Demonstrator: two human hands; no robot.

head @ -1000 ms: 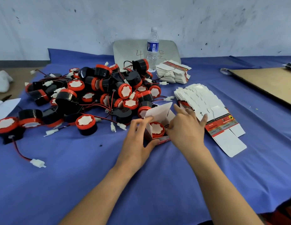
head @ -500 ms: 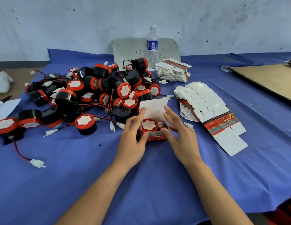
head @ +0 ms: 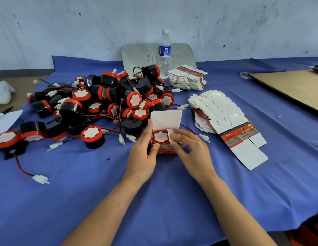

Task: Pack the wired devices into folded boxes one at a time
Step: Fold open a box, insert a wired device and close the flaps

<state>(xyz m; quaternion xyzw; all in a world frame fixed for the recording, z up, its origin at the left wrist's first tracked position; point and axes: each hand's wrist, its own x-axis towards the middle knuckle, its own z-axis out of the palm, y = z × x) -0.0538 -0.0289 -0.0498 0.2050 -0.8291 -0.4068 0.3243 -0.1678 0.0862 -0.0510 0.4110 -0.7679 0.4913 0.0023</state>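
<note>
A small glossy cardboard box [head: 165, 152] with a red printed front stands on the blue cloth [head: 87, 196], near the middle, its white rounded lid flap upright. A round device [head: 160, 137], red-rimmed with a white toothed face, sits inside. The left hand [head: 143, 155] grips the box's left side, fingers curled round it. The right hand [head: 192, 151] holds nothing; its nearly straight fingers press a small white side flap [head: 170, 138] down. The heap of black-and-red devices [head: 108, 103] with thin wires lies far left, and flat cartons [head: 224, 119] fan out to the right.
</note>
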